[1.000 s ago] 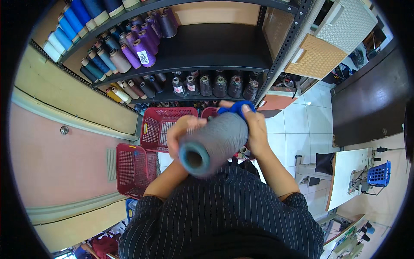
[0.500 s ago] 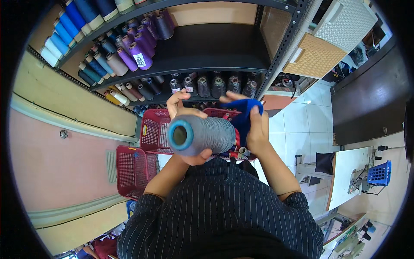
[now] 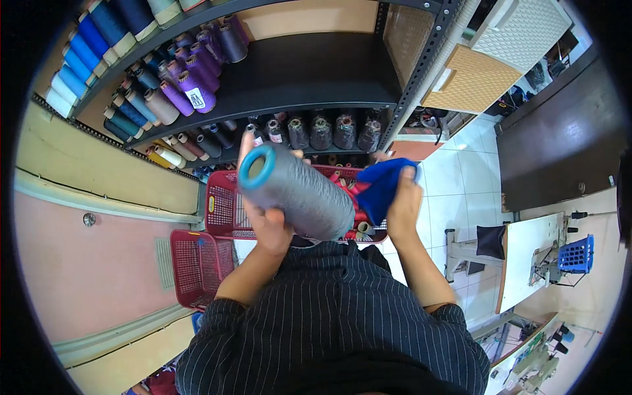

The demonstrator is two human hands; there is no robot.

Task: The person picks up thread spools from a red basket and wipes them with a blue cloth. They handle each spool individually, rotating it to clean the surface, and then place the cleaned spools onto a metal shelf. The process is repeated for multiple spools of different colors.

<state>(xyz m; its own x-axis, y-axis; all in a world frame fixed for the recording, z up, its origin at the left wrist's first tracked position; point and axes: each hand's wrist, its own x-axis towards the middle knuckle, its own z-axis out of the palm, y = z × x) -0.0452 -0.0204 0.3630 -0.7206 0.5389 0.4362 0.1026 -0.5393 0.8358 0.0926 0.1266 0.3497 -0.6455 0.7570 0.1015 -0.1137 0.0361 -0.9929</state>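
A large grey thread cone (image 3: 299,191) with a blue ring at its wide end is held in my left hand (image 3: 268,227), tilted with that end up and to the left. The fingers wrap round it from below and behind. My right hand (image 3: 404,204) grips a blue cloth (image 3: 385,187), bunched under the thumb and hanging beside the cone's narrower end. Cloth and cone look apart. Below them stands a red plastic basket (image 3: 220,204) with several red spools (image 3: 349,184) in it, partly hidden by the cone.
Ahead is a black metal shelf (image 3: 303,72) with purple, blue and dark thread cones (image 3: 197,91). Another red basket (image 3: 191,263) sits at the left. A dark door (image 3: 559,138), a white sewing table (image 3: 526,263) and a blue basket (image 3: 576,254) are on the right.
The grey cone has tipped, its ringed end moving up and left. My right hand and the blue cloth have shifted slightly right and down, away from the cone.
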